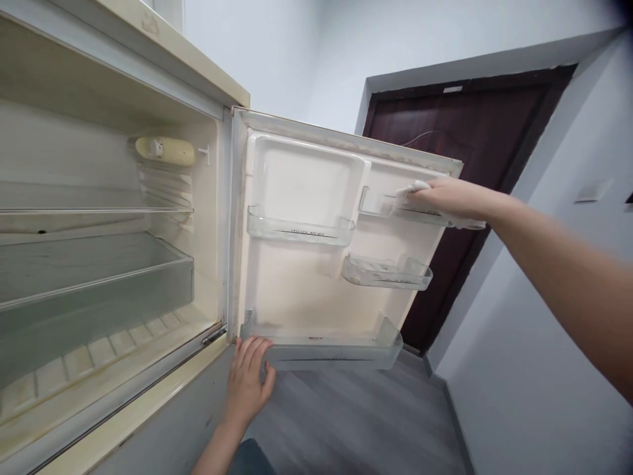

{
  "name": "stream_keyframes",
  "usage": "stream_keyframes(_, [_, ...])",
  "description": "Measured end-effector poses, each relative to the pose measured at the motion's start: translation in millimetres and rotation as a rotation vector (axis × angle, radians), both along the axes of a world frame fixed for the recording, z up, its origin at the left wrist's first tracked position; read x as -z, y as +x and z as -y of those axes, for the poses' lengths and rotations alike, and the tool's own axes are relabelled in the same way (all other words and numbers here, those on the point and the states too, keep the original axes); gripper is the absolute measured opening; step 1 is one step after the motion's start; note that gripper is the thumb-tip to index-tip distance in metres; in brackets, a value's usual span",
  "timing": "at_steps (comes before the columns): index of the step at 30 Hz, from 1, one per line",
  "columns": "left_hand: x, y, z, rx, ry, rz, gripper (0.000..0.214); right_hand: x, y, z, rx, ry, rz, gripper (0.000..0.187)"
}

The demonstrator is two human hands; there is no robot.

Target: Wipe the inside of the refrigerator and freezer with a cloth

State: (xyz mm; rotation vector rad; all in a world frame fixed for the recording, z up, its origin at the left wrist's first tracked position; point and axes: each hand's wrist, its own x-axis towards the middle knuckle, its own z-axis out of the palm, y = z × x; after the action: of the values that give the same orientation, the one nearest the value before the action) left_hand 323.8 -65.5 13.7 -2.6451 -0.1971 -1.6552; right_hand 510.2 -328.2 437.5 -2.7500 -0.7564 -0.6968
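My right hand [442,196] is closed around a bunched white cloth [414,188] at the upper right door shelf [368,206] of the refrigerator. Only part of the cloth shows beyond the fingers. Low on the open refrigerator door [297,277], near the hinge, my left hand [250,376] has its fingers bent over the left end of the clear bottom door shelf [336,356], thumb apart from them. Other clear shelves sit on the door: one at upper left [301,229] and one at middle right [388,272]. Brownish marks run along the door's top edge.
To the left stands the refrigerator's cream interior, with a glass shelf [93,210], a clear drawer [99,284] and a yellowed lamp cover [173,151]. Behind the door are a dark red room door [475,119] and a pale wall [544,343]. Grey flooring [356,409] lies below.
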Motion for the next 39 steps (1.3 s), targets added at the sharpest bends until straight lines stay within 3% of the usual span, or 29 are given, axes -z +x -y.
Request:
stream_keyframes(4, [-0.7,0,0,-0.009,-0.016,-0.005,0.036,-7.0,-4,-26,-0.045,0.078,-0.016,0.036])
stream_keyframes(10, [-1.5,-1,-2,-0.018,0.004,-0.003,0.034,-8.1,-13,-44,-0.259,0.151,-0.164,0.041])
stream_keyframes(14, [-3.5,-3,-5,-0.014,0.058,-0.023,0.036,-5.6,-16,-27,-0.185,0.117,-0.074,0.048])
stream_keyframes(20, [-2.8,-3,-5,-0.014,0.057,-0.013,0.037,-2.3,6,11,-0.002,0.161,-0.085,0.040])
stream_keyframes(23, [-1.4,-1,-2,-0.008,0.019,-0.017,0.037,2.0,7,12,0.008,0.196,-0.055,0.037])
stream_keyframes(26, [-0.9,2,0,-0.001,-0.004,-0.001,0.036,18.2,-8,-7,-0.050,0.297,0.081,0.036])
stream_keyframes(29, [-1.2,1,-1,0.003,-0.004,0.000,0.035,48.4,-24,-37,-0.144,0.385,0.331,0.045])
stream_keyframes(33, [-2.4,-3,-4,0.007,0.026,-0.016,0.036,86.0,-27,-60,-0.303,0.222,0.681,0.052])
stream_keyframes(36, [-3.9,-4,-5,0.003,0.042,-0.039,0.037,97.7,-10,-48,-0.376,0.052,0.750,0.059])
stream_keyframes(39, [-5.0,-3,-3,0.003,0.030,-0.045,0.037,101.9,19,-15,-0.379,-0.098,0.662,0.061])
